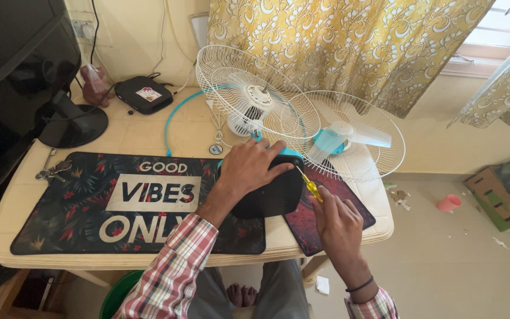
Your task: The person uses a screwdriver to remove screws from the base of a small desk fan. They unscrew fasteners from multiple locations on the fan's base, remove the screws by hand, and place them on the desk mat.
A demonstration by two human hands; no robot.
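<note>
Now the left hand lies palm down, fingers spread, pressing on the black fan base, which sits on the table near its front right part, overlapping the long dark desk mat and a red mouse pad. The right hand is clenched around a yellow screwdriver, whose tip points at the base's upper right edge, just under a teal housing.

Behind the base two white wire grilles lean together; the right one holds a pale blue blade and hangs out past the table's right edge. The red pad reaches right up to that same corner, so little bare surface is left there. More open room lies on the left half, over the mat and the bare strip behind it, and on the floor to the right.

By the far wall a flat black box carries a small white sticker with a red patch. A monitor stand is at back left, with keys at the mat's left end. On the floor, a pink cup stands near a green and brown carton, well apart from the table.
</note>
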